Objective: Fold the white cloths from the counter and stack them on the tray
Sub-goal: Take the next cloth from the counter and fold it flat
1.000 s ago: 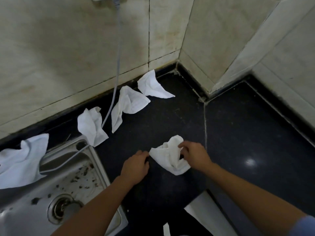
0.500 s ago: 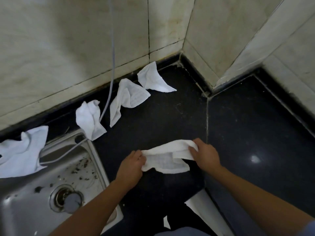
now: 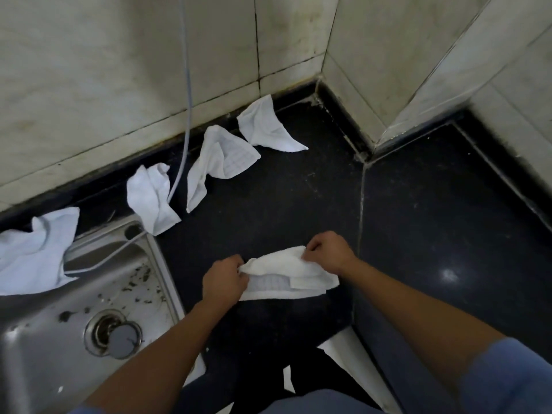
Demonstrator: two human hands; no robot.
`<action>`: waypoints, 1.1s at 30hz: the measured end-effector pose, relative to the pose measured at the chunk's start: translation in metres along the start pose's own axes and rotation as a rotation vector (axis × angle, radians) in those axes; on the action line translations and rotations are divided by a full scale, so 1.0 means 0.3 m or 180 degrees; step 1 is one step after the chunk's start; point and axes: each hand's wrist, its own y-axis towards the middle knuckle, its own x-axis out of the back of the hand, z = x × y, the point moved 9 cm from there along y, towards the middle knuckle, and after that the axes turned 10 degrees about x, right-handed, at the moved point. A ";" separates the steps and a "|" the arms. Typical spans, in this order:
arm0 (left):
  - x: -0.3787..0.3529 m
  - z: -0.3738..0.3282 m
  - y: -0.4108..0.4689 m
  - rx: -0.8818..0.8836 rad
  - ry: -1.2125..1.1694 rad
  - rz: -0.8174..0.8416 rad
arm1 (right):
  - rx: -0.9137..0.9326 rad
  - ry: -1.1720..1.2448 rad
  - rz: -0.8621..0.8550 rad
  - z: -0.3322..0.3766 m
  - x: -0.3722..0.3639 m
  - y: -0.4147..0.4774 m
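Note:
A white cloth (image 3: 286, 273) lies stretched sideways on the black counter (image 3: 268, 204), partly folded over itself. My left hand (image 3: 225, 277) pinches its left end. My right hand (image 3: 328, 251) pinches its upper right corner. Several crumpled white cloths rest along the back wall: one near the corner (image 3: 265, 127), one beside it (image 3: 218, 162), one at the sink's corner (image 3: 150, 198). A larger cloth (image 3: 35, 249) drapes over the sink's left rim. No tray is in view.
A steel sink (image 3: 74, 309) with a drain and dirt specks fills the lower left. A grey hose (image 3: 186, 85) hangs down the tiled wall into the sink. The walls form a corner at the back. The counter's white front edge (image 3: 355, 360) shows below.
The cloth went from a bunched lump to a strip pulled out sideways between my hands. Both hands moved apart, then slightly closer, and the top edge folded over.

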 end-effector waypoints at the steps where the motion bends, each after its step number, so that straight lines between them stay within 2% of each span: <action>1: 0.023 -0.010 -0.010 -0.0061 -0.0251 -0.0130 | 0.0213 0.0037 -0.0248 0.033 0.027 -0.001; 3: 0.085 -0.007 -0.016 -0.0110 -0.0653 -0.0491 | 0.0592 -0.0007 -0.0939 0.083 0.115 -0.029; 5: 0.140 -0.001 -0.007 -0.0065 -0.0886 -0.0749 | 0.0695 -0.0169 -0.1362 0.070 0.172 -0.063; 7: 0.166 0.008 0.011 0.0134 -0.1059 -0.0858 | 0.0432 -0.0265 -0.1359 -0.007 0.174 -0.067; 9: 0.155 0.029 0.021 0.0507 -0.1196 -0.0892 | 0.0000 -0.0132 -0.1133 -0.098 0.146 -0.067; 11: 0.103 0.059 0.019 0.0991 -0.1095 -0.0715 | -0.0330 0.0107 -0.0936 -0.152 0.115 -0.075; 13: 0.001 0.061 0.000 0.1331 -0.0919 -0.0129 | -0.0507 0.0231 -0.0828 -0.172 0.091 -0.085; 15: -0.100 0.027 -0.021 0.1405 -0.0861 0.0450 | -0.0570 0.0171 -0.0615 -0.174 0.061 -0.091; 18: -0.168 -0.027 0.010 0.1333 -0.0667 0.0575 | -0.0499 0.0176 -0.0426 -0.159 0.030 -0.096; 22: -0.151 -0.059 0.067 0.1153 -0.0452 0.0547 | -0.0264 0.0575 -0.0845 -0.145 0.094 -0.118; 24: -0.102 -0.038 0.062 0.1067 -0.0210 0.0475 | -0.0234 0.0472 -0.0840 -0.164 0.128 -0.129; 28: -0.048 0.054 0.008 0.0798 0.0718 0.0628 | -0.0562 -0.0560 0.0320 -0.244 0.032 -0.170; 29: -0.043 0.073 -0.010 0.0713 0.0891 0.0611 | -0.0606 -0.0690 0.0438 -0.250 0.014 -0.179; 30: -0.035 0.085 -0.027 0.0617 0.0976 0.0512 | -0.0592 -0.0751 0.0364 -0.236 0.014 -0.176; 33: -0.010 0.062 -0.066 0.0105 0.0737 -0.0095 | -0.0422 -0.0832 -0.0318 -0.137 0.077 -0.117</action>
